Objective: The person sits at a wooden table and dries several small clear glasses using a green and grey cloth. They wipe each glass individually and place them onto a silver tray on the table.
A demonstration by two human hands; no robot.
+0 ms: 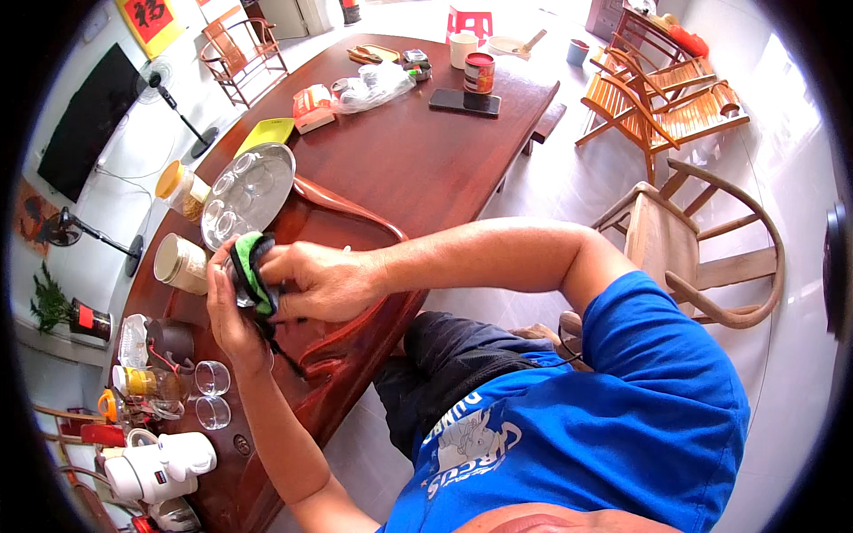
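My left hand (230,313) holds a small clear glass cup (241,293), partly hidden by a green cloth with black edging (250,270). My right hand (320,280) has its fingers pressed into the cloth, at the cup. Both hands are above the dark red wooden tea table (420,153), close to a round metal tray (280,180) that bears several clear glass cups. Two more clear glass cups, one of them nearer (213,412), stand on the table left of my left forearm.
A lidded jar (181,263) and a yellow-lidded jar (180,190) stand beyond my hands. A white electric kettle (156,470) is at lower left. A smartphone (464,102), a red-lidded can (479,73) and a plastic bag (376,86) lie farther along. A wooden chair (666,240) stands at right.
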